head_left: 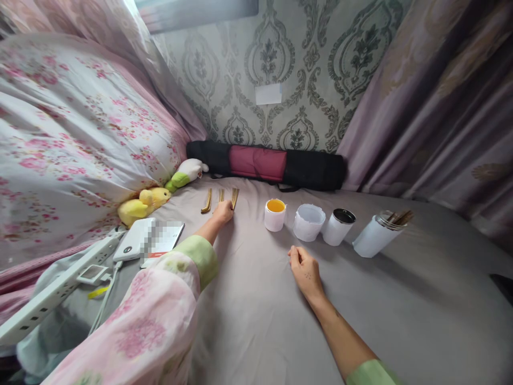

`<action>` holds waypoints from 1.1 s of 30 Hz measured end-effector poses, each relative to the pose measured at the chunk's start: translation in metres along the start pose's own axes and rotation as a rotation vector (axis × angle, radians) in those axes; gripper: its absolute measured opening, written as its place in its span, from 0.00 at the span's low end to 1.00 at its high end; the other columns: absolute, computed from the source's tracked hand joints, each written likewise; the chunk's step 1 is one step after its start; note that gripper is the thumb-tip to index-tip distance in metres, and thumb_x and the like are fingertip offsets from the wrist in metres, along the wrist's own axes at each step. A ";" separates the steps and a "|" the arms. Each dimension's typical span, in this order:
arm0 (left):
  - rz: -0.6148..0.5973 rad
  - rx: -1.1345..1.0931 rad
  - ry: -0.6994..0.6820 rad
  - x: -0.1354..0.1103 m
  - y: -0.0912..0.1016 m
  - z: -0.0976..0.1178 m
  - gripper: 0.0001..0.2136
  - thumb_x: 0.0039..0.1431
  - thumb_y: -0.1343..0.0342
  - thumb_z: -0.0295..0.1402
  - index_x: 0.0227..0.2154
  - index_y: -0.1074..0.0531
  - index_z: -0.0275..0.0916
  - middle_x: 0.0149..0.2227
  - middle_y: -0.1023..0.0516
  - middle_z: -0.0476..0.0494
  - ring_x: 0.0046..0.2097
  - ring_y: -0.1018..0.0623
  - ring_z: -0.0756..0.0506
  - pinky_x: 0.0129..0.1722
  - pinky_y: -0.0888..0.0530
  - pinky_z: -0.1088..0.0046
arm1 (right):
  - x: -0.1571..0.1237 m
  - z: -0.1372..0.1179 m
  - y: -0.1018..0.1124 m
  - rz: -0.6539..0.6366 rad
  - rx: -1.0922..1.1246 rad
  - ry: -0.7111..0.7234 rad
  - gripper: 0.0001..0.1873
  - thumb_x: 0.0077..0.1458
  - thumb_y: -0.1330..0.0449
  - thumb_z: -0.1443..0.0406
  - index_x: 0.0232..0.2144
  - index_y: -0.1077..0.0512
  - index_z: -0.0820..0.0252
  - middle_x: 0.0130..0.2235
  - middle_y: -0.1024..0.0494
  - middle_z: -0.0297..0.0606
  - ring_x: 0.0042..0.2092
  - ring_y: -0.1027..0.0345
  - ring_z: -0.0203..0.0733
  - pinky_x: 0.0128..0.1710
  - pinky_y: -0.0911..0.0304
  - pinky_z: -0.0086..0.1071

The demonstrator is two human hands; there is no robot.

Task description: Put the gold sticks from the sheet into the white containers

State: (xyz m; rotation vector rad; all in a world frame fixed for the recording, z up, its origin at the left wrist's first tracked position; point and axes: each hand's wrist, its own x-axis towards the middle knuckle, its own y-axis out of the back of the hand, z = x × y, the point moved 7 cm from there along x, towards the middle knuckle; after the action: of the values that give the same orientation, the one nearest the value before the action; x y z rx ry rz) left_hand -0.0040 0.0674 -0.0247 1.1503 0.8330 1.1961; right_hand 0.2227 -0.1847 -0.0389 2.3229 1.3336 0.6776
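Note:
My left hand (223, 212) reaches to the far side of the grey sheet, where thin brownish-gold sticks lie in small bundles. Its fingers are closed at the lower end of the right bundle (235, 197); the fingertips are mostly hidden. Just behind the hand shows the middle bundle (221, 195), and further left lies a bundle with a bent lower end (207, 201). Nearer to me, my right hand (305, 270) rests on the sheet with curled fingers and nothing visible in them. Beyond it stand a white cup with a yellow inside (274, 219) and a wider white tub (308, 227).
Further right are a white can with a dark inside (336, 233) and a tilted white jar (371, 240) holding brown sticks. A black and red bag (256, 162) lies along the wall. At left are plush toys (144, 206), a power bank (134, 239) and a power strip (60, 289).

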 end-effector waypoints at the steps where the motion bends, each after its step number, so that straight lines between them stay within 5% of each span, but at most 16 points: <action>1: 0.001 0.000 0.001 0.000 0.000 0.000 0.09 0.46 0.49 0.28 0.32 0.28 0.39 0.38 0.27 0.41 0.41 0.28 0.45 0.40 0.33 0.74 | 0.000 0.000 0.000 0.000 0.002 0.000 0.21 0.55 0.57 0.53 0.25 0.32 0.60 0.24 0.27 0.37 0.24 0.38 0.35 0.24 0.49 0.26; 33: -0.025 -0.042 0.099 -0.004 0.011 0.003 0.09 0.45 0.46 0.30 0.31 0.25 0.40 0.35 0.24 0.40 0.38 0.26 0.45 0.34 0.32 0.76 | 0.000 0.000 -0.001 0.004 -0.006 -0.002 0.22 0.55 0.57 0.52 0.25 0.32 0.60 0.23 0.28 0.37 0.24 0.39 0.36 0.23 0.49 0.26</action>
State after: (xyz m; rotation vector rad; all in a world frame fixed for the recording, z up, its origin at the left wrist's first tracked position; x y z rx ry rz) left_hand -0.0052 0.0622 -0.0138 1.0499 0.8905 1.2521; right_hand 0.2223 -0.1848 -0.0395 2.3219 1.3248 0.6799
